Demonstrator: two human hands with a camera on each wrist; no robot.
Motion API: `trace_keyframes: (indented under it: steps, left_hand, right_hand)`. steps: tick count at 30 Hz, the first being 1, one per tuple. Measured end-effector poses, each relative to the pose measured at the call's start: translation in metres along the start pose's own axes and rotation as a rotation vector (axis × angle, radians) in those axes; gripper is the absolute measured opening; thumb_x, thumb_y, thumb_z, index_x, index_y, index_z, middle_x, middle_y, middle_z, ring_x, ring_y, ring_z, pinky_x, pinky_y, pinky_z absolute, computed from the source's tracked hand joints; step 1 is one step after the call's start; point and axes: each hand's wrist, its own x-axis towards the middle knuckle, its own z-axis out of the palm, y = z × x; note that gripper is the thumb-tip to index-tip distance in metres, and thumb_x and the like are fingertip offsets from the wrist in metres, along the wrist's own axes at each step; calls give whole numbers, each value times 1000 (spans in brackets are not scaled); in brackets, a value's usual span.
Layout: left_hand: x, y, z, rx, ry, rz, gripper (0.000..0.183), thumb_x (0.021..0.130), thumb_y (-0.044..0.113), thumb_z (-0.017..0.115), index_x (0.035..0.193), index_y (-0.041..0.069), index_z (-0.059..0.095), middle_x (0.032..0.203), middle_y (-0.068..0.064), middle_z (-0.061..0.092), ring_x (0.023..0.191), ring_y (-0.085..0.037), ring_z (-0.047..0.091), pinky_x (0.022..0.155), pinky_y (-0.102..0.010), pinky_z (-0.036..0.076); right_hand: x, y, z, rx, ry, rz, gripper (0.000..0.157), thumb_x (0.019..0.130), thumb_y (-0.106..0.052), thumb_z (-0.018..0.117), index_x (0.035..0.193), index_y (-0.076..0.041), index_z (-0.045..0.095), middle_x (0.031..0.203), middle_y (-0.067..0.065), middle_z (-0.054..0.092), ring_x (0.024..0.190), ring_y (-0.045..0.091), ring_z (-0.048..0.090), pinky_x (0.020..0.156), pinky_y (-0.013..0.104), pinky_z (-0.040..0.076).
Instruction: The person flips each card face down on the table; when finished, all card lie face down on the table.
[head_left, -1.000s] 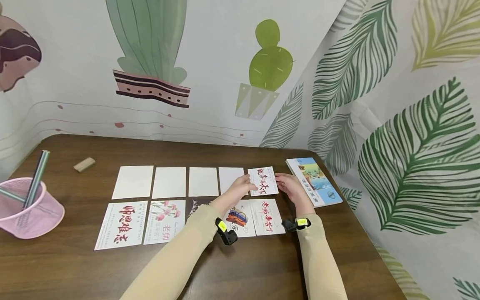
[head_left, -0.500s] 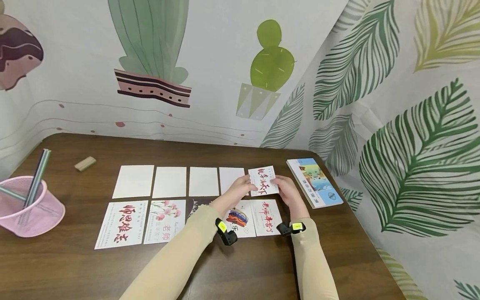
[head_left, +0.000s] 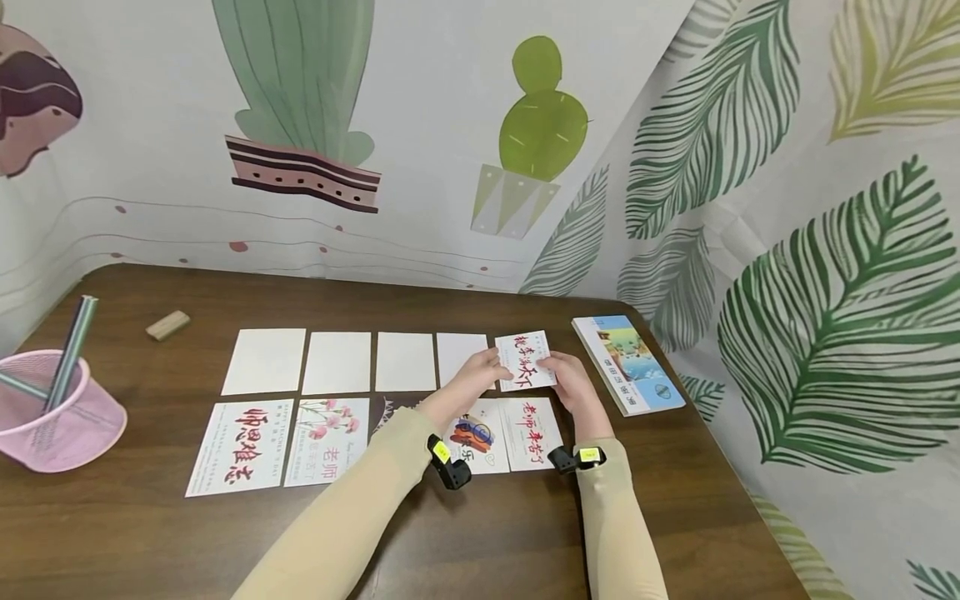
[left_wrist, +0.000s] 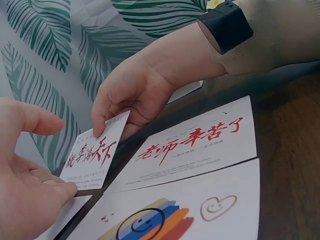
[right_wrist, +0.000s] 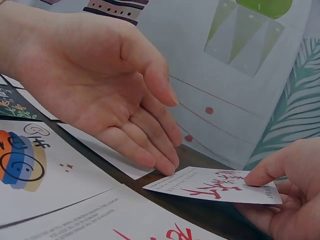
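My right hand [head_left: 574, 385] pinches the right edge of a white greeting card [head_left: 521, 350] with red brush lettering. Its thumb lies on top and the fingers underneath, as the right wrist view shows. The card [right_wrist: 212, 186] is slightly tilted. At its other side my left hand [right_wrist: 100, 80] has its fingers extended and thumb raised clear. Those fingertips meet or nearly meet the card's corner. Below the hands lie a card with red writing [head_left: 531, 432] and a smiley-face card [head_left: 480, 437], partly hidden by the left arm.
Blank white cards [head_left: 264, 362] form a back row, with printed cards [head_left: 242, 448] in front. A dark card [head_left: 384, 408] is mostly covered by my left sleeve. A blue booklet [head_left: 636, 362] lies at right. At left are a pink mesh pen holder [head_left: 82, 421] and a small wooden block [head_left: 168, 325].
My right hand has moved left from beside the card and taken hold of its right edge. The left hand stays in nearly the same place.
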Motion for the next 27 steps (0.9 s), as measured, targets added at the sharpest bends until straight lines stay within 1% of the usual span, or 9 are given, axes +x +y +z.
trace_keyframes:
  steps: [3, 5, 7, 10, 14, 20, 23, 27]
  left_hand:
    - [-1, 6, 1, -13, 37, 14, 74, 90, 10, 58, 153, -2, 22, 160, -20, 25, 148, -33, 24, 123, -44, 22]
    - [-1, 13, 4, -32, 45, 33, 73, 90, 9, 57, 153, -2, 23, 159, -19, 28, 148, -33, 26, 122, -44, 24]
    - [-1, 20, 8, -43, 31, 59, 71, 90, 8, 57, 153, -2, 24, 157, -20, 30, 147, -32, 28, 121, -44, 26]
    - [1, 28, 14, -49, -20, 88, 69, 90, 7, 55, 152, -3, 25, 156, -20, 32, 146, -32, 30, 120, -43, 29]
    - [4, 30, 19, -48, -50, 85, 69, 89, 7, 55, 151, -5, 26, 155, -23, 33, 145, -33, 32, 120, -43, 30]
    - [5, 29, 22, -74, -72, 57, 69, 91, 6, 54, 152, -5, 23, 157, -21, 30, 146, -32, 29, 120, -41, 29]
    - [4, 31, 23, -61, -70, 62, 69, 91, 6, 54, 152, -5, 23, 159, -19, 28, 147, -31, 29, 120, -40, 29]
    - [5, 37, 24, -12, -40, 78, 69, 90, 8, 56, 151, -4, 27, 157, -18, 32, 146, -30, 31, 120, -40, 30]
  right_hand:
    - [0, -1, 0, -1, 7, -1, 48, 96, -4, 52, 140, 13, 40, 92, -1, 67, 75, 2, 65, 67, 15, 54]
    - [0, -1, -1, -1, 9, -6, 48, 96, -4, 52, 140, 13, 41, 93, -1, 68, 75, 2, 65, 67, 15, 54]
    - [0, -2, -1, 0, 11, -16, 47, 96, -4, 51, 139, 13, 42, 91, -2, 67, 75, 2, 65, 67, 15, 54]
    - [-2, -3, 0, 2, -5, -39, 45, 97, -4, 50, 137, 15, 43, 87, -6, 67, 75, 1, 64, 67, 15, 53]
    - [-5, -6, 3, 7, -25, -54, 46, 98, -4, 50, 138, 15, 42, 86, -7, 66, 76, 1, 64, 68, 15, 53]
    - [-8, -9, 5, 7, -14, -49, 46, 97, -5, 51, 138, 13, 43, 90, -6, 65, 78, 1, 64, 69, 14, 53]
    - [-9, -12, 5, 18, -18, -58, 47, 97, -5, 52, 139, 13, 42, 92, -4, 66, 78, 1, 64, 70, 14, 53]
    - [-11, -16, 5, 42, -38, -68, 50, 98, -7, 52, 142, 13, 38, 93, -6, 66, 80, 0, 64, 71, 14, 53]
